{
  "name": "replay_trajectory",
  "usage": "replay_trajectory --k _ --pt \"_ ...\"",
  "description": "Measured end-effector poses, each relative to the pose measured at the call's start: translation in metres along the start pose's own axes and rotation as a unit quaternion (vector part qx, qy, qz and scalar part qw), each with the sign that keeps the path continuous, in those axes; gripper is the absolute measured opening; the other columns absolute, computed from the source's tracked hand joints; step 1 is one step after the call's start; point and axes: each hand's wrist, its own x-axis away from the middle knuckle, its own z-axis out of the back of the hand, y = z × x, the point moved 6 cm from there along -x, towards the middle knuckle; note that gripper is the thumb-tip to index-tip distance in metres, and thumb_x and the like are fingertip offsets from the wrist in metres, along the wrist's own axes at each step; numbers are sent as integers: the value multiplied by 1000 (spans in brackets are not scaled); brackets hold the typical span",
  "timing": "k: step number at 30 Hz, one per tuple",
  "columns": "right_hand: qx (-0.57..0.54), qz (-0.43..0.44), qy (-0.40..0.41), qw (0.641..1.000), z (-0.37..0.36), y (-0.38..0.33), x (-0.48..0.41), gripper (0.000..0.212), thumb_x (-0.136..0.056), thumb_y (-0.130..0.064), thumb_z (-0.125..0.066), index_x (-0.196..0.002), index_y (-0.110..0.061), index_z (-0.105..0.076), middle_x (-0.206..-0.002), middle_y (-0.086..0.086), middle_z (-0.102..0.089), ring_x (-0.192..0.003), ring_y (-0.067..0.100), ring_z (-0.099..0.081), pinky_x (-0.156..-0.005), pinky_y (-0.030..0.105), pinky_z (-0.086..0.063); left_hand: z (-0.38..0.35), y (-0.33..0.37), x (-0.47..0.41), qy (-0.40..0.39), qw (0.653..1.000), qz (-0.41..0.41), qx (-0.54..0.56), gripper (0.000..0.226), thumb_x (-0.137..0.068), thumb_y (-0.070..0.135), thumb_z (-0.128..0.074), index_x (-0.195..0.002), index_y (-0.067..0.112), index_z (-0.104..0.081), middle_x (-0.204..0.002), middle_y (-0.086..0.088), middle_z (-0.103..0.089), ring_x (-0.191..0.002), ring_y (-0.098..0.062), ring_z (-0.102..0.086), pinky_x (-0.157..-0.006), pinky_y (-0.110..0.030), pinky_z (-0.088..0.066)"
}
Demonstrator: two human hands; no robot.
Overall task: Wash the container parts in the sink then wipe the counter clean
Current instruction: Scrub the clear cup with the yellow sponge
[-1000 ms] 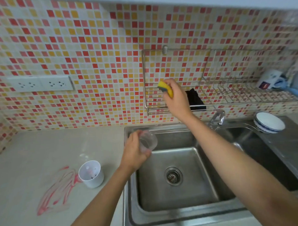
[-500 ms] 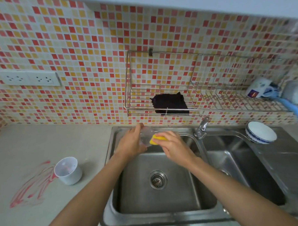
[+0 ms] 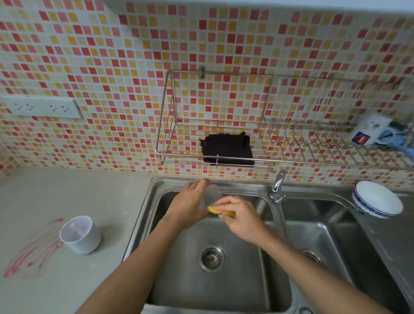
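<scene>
Over the left basin of the steel sink (image 3: 159, 299), my left hand (image 3: 186, 207) grips a clear plastic container part (image 3: 212, 194), mostly see-through and half hidden by my fingers. My right hand (image 3: 241, 216) presses a yellow sponge (image 3: 215, 209) against that part's lower side. A white cup-shaped container part (image 3: 80, 234) stands upright on the grey counter (image 3: 65, 291), left of the sink. A red smear (image 3: 33, 254) spreads over the counter to the cup's left.
A wire rack (image 3: 168, 155) on the tiled wall holds a dark cloth (image 3: 226, 148) above the sink. The tap (image 3: 278, 185) stands between the two basins. A blue-and-white bowl (image 3: 376, 201) rests on the right drainboard. A white mug (image 3: 370, 131) lies on the rack's right end.
My right hand came down from the wire rack with the yellow sponge and now rubs it on the clear part. My left hand holds the part at the basin's back edge.
</scene>
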Motion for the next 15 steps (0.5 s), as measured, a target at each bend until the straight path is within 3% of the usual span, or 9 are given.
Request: replay_trajectory --k 4,7,11,15 --pt "97 81 -17 992 5 17 -4 36 -79 -3 -69 -106 -27 -74 -117 -5 -65 -109 16 -57 -91 40 -48 -9 2 -4 -28 1000 2 10 68 -73 22 -70 -132 18 -37 -135 -4 -52 -123 -25 -45 -98 -34 -42" --pt "157 138 -31 977 3 18 -5 35 -74 -9 -78 -104 -25 -72 -116 -2 -66 -109 21 -59 -83 40 -51 -11 5 -6 -43 998 3 44 70 -71 21 -71 -132 18 -37 -134 -3 -50 -123 -23 -44 -100 -31 -39" --pt "137 165 -1 977 10 17 -2 34 -72 -9 -80 -103 -23 -73 -112 -2 -68 -104 19 -61 -84 38 -52 -14 2 -4 -60 993 6 100 78 -69 25 -74 -136 25 -35 -135 5 -46 -124 -16 -41 -104 -34 -39" --pt "100 152 33 983 14 12 -3 31 -78 -8 -76 -106 -21 -73 -112 -1 -69 -104 19 -62 -89 36 -51 -13 7 0 9 991 -16 131 85 -63 40 -75 -136 30 -32 -133 8 -39 -123 -14 -40 -101 -47 -42"
